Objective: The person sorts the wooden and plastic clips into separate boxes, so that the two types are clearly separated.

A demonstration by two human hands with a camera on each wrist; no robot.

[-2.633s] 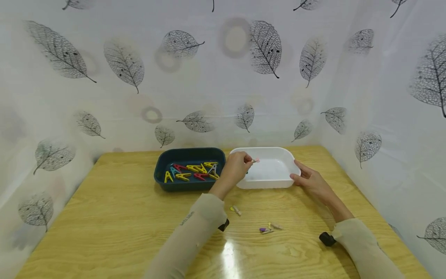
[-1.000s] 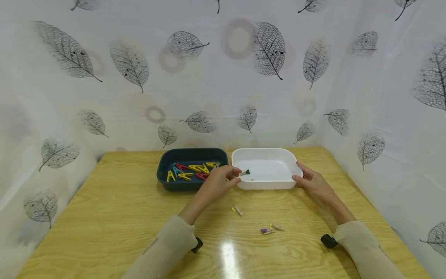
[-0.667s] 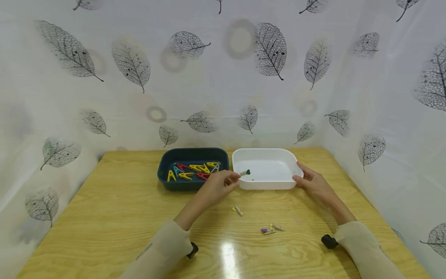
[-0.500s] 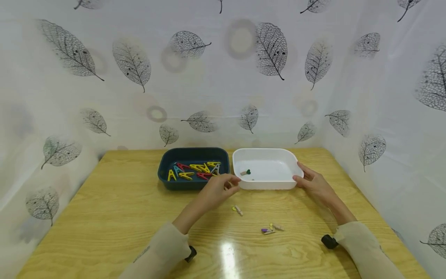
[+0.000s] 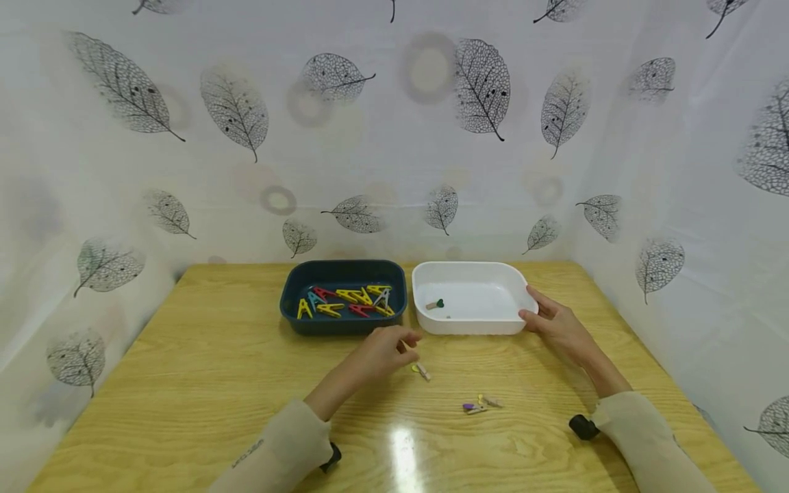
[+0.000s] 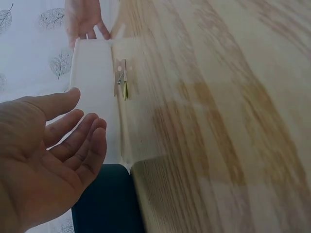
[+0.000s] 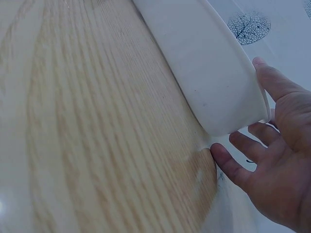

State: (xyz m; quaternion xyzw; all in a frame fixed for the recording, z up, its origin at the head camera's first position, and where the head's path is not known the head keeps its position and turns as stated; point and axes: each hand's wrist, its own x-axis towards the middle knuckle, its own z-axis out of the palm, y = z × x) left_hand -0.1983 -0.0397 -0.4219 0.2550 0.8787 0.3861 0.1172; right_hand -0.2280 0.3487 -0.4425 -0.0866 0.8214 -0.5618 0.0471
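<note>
My left hand (image 5: 385, 350) hovers over the table in front of the two trays, its fingers loosely bent and holding nothing. Just beyond its fingertips lies a small wooden clothespin (image 5: 422, 372) with a yellow end, also visible in the left wrist view. With thumb and fingers, my right hand (image 5: 559, 330) holds the right end of a white tray (image 5: 477, 327). Inside that tray, at the left, lies a wooden clothespin with a green heart-like end (image 5: 435, 304). Two more small clothespins, one with a purple tip (image 5: 473, 409) and one with yellow (image 5: 490, 401), lie close together nearer me.
A dark blue tray (image 5: 327, 327) stands left of the white one, containing several larger clothespins in yellow, red, blue and grey, such as a yellow clothespin (image 5: 329, 310). Behind the wooden table (image 5: 216, 363) hangs a white leaf-print curtain (image 5: 370, 150).
My left hand let go of a pink-ended clothespin over the white tray, then drew back left and down toward the yellow-ended clothespin on the table. My right hand stays at the tray's end.
</note>
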